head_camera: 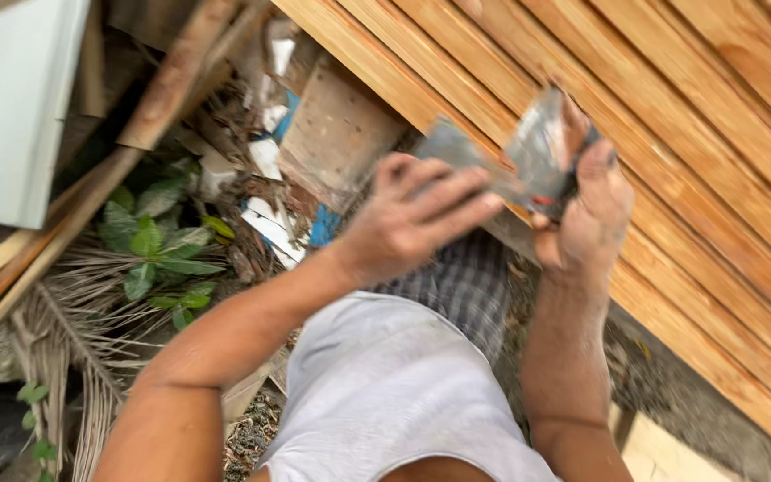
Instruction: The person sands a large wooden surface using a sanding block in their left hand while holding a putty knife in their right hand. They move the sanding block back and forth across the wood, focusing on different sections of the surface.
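Against the slatted orange wooden panel, a blurred grey flat tool is clamped by right hand and left hand at twelve o'clock; slipping could gouge the wood.

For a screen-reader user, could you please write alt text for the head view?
Both hands hold a blurred grey sheet against slanted wooden slats: left hand on one end, right hand on the other. Leafy plants and scrap timber lie to the left.
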